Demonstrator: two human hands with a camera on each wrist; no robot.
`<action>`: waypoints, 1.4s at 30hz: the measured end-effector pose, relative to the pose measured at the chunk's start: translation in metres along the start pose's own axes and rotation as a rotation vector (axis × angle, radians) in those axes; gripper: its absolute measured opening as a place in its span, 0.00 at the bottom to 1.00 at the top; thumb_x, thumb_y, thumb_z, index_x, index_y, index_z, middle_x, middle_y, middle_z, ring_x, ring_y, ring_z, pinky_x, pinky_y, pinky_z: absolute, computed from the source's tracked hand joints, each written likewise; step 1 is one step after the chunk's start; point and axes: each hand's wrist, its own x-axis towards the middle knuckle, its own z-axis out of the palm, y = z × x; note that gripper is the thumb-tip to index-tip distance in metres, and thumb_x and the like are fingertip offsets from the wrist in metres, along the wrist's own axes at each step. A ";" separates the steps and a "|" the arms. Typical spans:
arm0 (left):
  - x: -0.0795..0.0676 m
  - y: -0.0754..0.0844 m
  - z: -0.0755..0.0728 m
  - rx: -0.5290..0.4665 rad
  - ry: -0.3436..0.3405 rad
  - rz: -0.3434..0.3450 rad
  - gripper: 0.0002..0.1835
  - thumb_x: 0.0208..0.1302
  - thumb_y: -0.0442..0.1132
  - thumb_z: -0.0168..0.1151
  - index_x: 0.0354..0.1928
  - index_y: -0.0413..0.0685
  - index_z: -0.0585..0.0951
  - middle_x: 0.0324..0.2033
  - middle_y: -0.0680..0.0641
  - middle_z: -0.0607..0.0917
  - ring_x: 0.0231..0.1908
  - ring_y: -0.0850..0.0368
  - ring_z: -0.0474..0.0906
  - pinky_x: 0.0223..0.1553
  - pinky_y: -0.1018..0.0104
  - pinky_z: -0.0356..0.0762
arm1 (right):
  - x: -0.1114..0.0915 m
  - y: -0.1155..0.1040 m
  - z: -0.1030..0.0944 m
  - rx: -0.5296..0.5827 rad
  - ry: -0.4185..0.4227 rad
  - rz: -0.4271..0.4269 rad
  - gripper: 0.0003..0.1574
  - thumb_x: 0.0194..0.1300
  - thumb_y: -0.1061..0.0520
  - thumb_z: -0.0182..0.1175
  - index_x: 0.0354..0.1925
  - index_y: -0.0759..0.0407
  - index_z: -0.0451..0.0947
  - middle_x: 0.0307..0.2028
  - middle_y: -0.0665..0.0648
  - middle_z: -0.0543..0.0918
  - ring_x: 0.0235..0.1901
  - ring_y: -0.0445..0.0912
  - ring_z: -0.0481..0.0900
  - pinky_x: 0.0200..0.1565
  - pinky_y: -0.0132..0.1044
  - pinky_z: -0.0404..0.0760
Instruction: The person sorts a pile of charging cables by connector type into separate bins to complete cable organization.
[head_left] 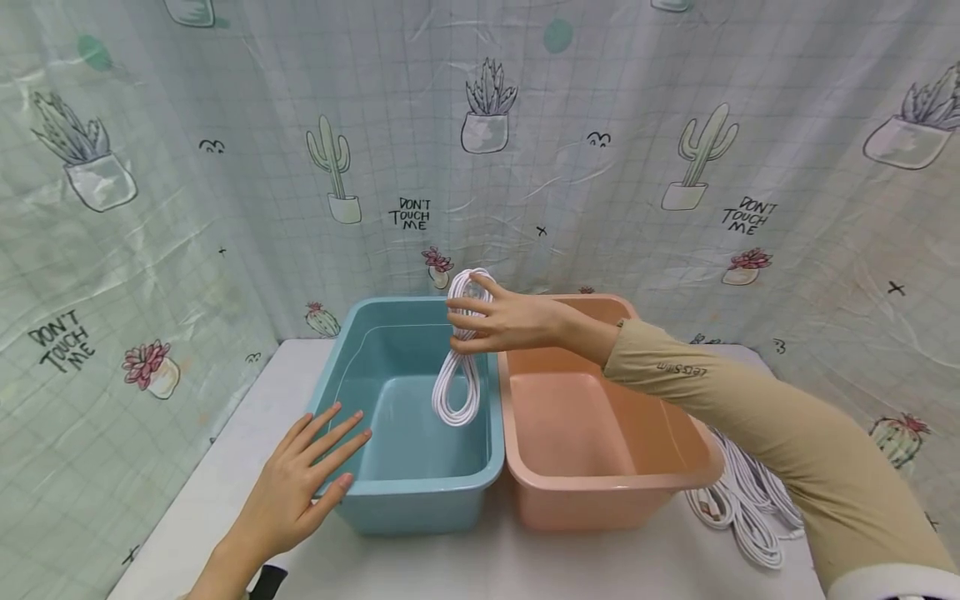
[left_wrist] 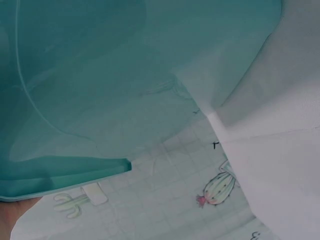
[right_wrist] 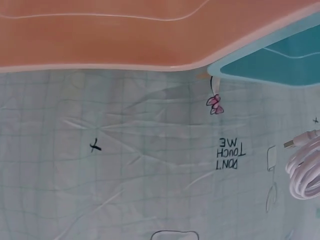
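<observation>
My right hand (head_left: 513, 321) holds a white USB cable (head_left: 456, 400), wound into a long coil, above the blue bin (head_left: 420, 486). The coil hangs down over the bin's right half, its upper part crossed by my fingers. In the right wrist view, part of the coiled cable (right_wrist: 306, 175) shows at the right edge with its metal USB plug sticking out. My left hand (head_left: 288, 483) is at the blue bin's near left corner, fingers straight and spread over the rim. Only a bit of the left hand (left_wrist: 15, 212) appears in the left wrist view, beside the rim.
An orange bin (head_left: 615, 483) stands directly right of the blue one, under my right forearm. More white coiled cables (head_left: 750, 508) lie on the white table (head_left: 495, 567) right of it, partly behind the sleeve. A cactus-print curtain (head_left: 540, 183) hangs behind and at both sides.
</observation>
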 end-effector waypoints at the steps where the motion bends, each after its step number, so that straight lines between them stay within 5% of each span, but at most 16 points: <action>1: 0.000 0.000 0.000 0.000 -0.001 -0.001 0.22 0.64 0.49 0.45 0.58 0.56 0.71 0.60 0.50 0.71 0.64 0.48 0.59 0.69 0.60 0.39 | 0.003 -0.001 0.002 -0.010 -0.001 -0.014 0.22 0.62 0.63 0.50 0.52 0.44 0.64 0.51 0.55 0.71 0.58 0.51 0.67 0.55 0.60 0.65; 25: 0.002 -0.005 0.001 0.001 -0.023 -0.017 0.22 0.64 0.50 0.46 0.59 0.57 0.71 0.61 0.52 0.70 0.65 0.51 0.56 0.69 0.65 0.34 | 0.047 -0.022 0.042 -0.095 0.019 -0.136 0.16 0.68 0.57 0.44 0.51 0.39 0.61 0.52 0.50 0.71 0.57 0.44 0.67 0.56 0.49 0.68; 36: 0.005 -0.005 -0.003 0.005 -0.048 -0.035 0.23 0.60 0.47 0.51 0.59 0.58 0.71 0.61 0.52 0.69 0.66 0.51 0.56 0.68 0.59 0.40 | 0.045 -0.014 0.038 -0.074 -0.034 -0.101 0.18 0.66 0.55 0.47 0.52 0.37 0.61 0.52 0.50 0.70 0.54 0.44 0.68 0.54 0.48 0.70; 42: 0.008 -0.006 -0.004 -0.003 -0.056 -0.038 0.22 0.61 0.48 0.50 0.59 0.58 0.71 0.59 0.49 0.71 0.65 0.50 0.57 0.69 0.64 0.34 | 0.036 -0.009 0.034 -0.048 -0.024 -0.094 0.19 0.66 0.59 0.48 0.51 0.38 0.63 0.50 0.50 0.70 0.51 0.44 0.69 0.52 0.48 0.70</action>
